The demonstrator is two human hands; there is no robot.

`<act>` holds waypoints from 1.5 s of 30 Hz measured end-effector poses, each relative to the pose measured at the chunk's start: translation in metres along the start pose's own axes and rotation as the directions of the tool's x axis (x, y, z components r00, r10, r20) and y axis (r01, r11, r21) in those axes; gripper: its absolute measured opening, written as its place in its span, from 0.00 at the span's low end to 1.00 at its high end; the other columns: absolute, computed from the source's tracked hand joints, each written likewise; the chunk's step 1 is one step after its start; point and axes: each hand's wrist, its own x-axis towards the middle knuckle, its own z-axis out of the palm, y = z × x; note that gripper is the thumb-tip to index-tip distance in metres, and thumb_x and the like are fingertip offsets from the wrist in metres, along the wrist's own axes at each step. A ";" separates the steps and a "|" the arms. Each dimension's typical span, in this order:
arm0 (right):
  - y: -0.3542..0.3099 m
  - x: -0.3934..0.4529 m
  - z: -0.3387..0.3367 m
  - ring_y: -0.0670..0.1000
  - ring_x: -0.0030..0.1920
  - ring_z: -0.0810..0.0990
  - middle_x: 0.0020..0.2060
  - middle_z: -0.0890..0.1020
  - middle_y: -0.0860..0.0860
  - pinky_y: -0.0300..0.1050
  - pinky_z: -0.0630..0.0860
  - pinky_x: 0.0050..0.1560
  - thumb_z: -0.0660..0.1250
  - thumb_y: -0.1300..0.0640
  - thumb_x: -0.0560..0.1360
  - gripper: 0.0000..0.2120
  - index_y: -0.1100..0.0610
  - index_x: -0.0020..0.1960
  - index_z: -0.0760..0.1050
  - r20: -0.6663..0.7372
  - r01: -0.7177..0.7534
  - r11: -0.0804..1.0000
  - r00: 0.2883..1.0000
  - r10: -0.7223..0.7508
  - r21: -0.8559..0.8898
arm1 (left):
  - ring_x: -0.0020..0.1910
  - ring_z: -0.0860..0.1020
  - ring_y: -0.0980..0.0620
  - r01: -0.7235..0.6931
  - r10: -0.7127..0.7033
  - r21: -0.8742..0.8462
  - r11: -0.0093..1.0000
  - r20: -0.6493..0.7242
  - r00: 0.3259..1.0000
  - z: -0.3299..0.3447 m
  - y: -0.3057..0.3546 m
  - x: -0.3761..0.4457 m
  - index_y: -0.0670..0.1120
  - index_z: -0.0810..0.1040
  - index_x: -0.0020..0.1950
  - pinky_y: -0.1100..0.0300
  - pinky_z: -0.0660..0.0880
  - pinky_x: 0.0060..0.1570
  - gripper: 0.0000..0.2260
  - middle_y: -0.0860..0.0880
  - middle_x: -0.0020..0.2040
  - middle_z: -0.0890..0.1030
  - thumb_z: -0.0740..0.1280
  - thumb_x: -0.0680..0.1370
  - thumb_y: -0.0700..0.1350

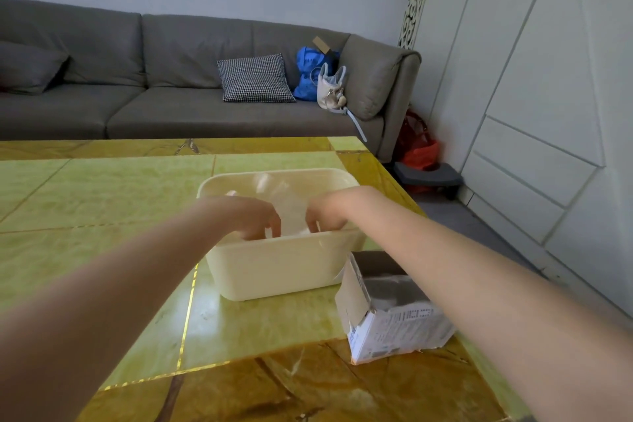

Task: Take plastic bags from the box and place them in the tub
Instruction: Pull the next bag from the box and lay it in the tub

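Note:
A cream plastic tub (274, 267) stands on the table in the middle of the view. Both my hands reach down into it. My left hand (255, 217) and my right hand (325, 214) have curled fingers around a clear plastic bag (289, 205) that stands up between them inside the tub. More crumpled clear plastic lies at the tub's back. The fingertips dip below the near rim and are partly hidden. A torn cardboard box (390, 308) with printed text sits just right of the tub, under my right forearm.
The table (102, 202) has a glossy green and yellow-brown tiled top; its right edge runs close to the box. Behind it is a grey sofa (137, 96) with a checked cushion (255, 79) and bags. White cabinets (531, 113) line the right wall.

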 end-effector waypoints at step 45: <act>0.052 -0.132 0.032 0.58 0.39 0.73 0.41 0.73 0.56 0.45 0.70 0.38 0.55 0.70 0.76 0.08 0.63 0.46 0.73 -0.486 -0.212 0.973 0.844 0.227 0.087 | 0.52 0.76 0.49 -0.267 0.186 -0.203 0.942 -0.347 0.919 0.010 0.112 -0.066 0.43 0.74 0.59 0.63 0.71 0.46 0.15 0.46 0.57 0.78 0.70 0.74 0.44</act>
